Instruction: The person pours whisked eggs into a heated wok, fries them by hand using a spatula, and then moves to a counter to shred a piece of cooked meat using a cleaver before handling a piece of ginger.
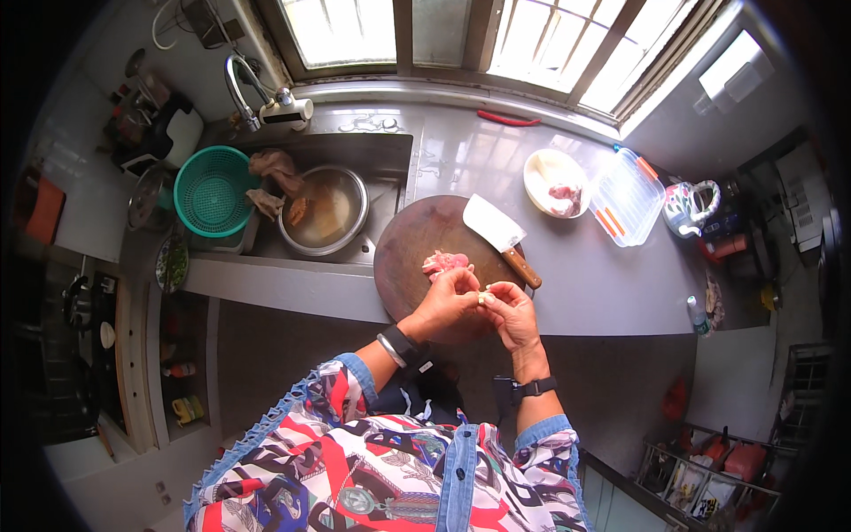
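Note:
My left hand [451, 299] and my right hand [510, 311] meet above the near edge of a round wooden chopping board [412, 233]. A small pale piece [482, 299], perhaps garlic, is pinched between their fingertips; which hand bears it is hard to tell. Just beyond my left fingers a pile of raw pink meat [445, 262] lies on the board. A cleaver [493, 223] with a wooden handle rests on the board's right side, its handle pointing towards me.
At left, a steel basin [363, 213] of cloudy water sits in the sink [392, 149], beside a green plastic colander [211, 189]. To the right are a white bowl [542, 166] with meat, a clear plastic lid [628, 199] and a floral teapot [679, 209]. A red chili pepper [508, 119] lies by the window.

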Demonstrator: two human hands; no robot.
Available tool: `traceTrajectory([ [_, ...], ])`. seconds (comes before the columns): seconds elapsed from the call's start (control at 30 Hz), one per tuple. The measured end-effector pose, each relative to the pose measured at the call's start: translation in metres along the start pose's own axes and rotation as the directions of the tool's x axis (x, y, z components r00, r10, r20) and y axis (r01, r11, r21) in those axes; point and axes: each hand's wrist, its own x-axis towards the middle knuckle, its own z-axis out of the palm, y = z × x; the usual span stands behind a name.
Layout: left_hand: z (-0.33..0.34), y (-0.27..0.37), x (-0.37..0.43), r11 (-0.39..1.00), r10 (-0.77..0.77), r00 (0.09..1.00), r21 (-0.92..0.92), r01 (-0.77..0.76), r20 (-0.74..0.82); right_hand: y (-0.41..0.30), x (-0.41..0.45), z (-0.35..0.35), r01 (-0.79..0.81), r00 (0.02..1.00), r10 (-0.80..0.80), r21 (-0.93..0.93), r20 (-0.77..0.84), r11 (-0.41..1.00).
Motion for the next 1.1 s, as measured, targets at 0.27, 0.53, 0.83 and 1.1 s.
traceTrajectory([
  [0.27,-0.007,-0.001,0.005,0.938,-0.138,0.988,-0.312,0.151,0.063,-0.001,-0.002,0.0,-0.093,0.995,0.087,0.163,0.04,0.982],
  [0.53,-0.004,-0.001,0.004,0.976,-0.063,0.998,-0.208,0.066,0.022,-0.005,-0.004,-0.002,-0.086,0.996,0.086,-0.02,0.007,0.996],
  [0.83,-0.012,-0.007,0.003,0.974,-0.079,0.995,-0.206,0.09,0.063,-0.012,-0.006,-0.006,-0.195,0.978,0.181,0.145,0.103,0.97],
  [1.1,-0.027,0.007,-0.003,0.987,-0.093,0.996,-0.135,0.091,-0.008,-0.016,-0.011,-0.006,-0.177,0.983,0.18,0.083,-0.038,0.981],
])
